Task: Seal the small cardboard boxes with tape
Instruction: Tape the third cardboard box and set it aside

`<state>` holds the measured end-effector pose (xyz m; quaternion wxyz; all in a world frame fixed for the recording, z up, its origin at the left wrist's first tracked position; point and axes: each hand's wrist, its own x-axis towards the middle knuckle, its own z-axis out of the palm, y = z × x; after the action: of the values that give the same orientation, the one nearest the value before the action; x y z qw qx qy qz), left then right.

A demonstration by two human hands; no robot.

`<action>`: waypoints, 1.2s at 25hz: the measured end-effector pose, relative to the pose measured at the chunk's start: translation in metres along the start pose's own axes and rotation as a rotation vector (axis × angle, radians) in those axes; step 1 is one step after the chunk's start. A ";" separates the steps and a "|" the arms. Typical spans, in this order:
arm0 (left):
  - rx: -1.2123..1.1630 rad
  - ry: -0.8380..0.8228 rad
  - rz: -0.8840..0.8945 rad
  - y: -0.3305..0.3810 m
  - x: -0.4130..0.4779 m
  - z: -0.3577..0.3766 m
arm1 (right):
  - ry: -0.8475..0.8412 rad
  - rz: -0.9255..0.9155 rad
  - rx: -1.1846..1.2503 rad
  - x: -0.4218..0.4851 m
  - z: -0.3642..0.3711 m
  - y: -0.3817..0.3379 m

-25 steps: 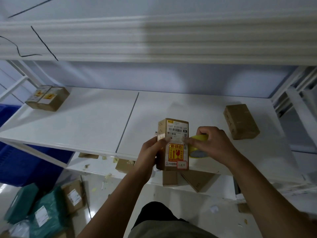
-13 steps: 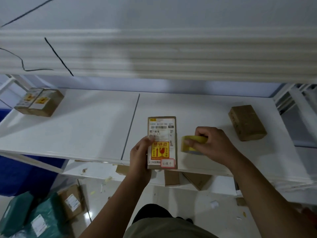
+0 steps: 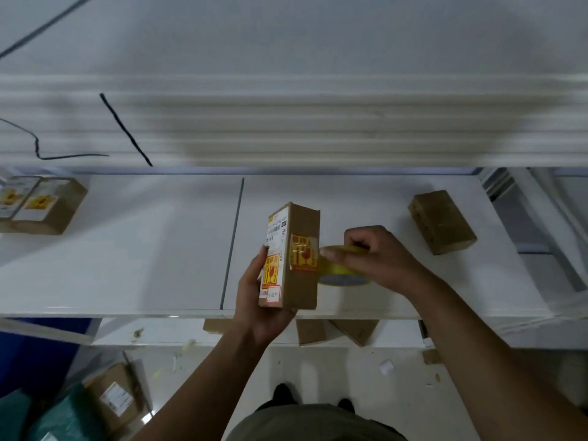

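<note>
Left fingers point(image 3: 260, 265) grip box point(image 3: 304, 227); right fingers point(image 3: 338, 258), apparently, tape point(image 3: 343, 269).

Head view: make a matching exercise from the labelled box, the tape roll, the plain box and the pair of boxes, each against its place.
Things:
1. labelled box
2. tape roll
3. plain box
4. pair of boxes

Places:
A. lying at the far left of the shelf
B. held in the left hand
C. lying on the right part of the shelf
D. held in the right hand

Pairs: 1-B, 2-D, 3-C, 4-A.
</note>
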<state>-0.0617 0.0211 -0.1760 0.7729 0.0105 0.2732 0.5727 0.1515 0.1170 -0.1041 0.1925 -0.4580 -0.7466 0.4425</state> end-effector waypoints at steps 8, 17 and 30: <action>0.830 0.259 0.209 0.010 0.009 0.002 | 0.146 0.009 -0.055 0.001 0.013 0.009; 0.909 0.320 0.181 0.025 0.015 0.000 | -0.005 -0.005 -0.035 0.005 0.028 0.000; 0.549 0.228 0.052 0.043 0.011 -0.030 | -0.010 0.132 -0.129 0.019 0.022 0.046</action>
<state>-0.1108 0.0365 -0.1919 0.6904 0.1618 0.5027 0.4944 0.1501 0.1309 -0.1567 0.1293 -0.5157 -0.7425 0.4074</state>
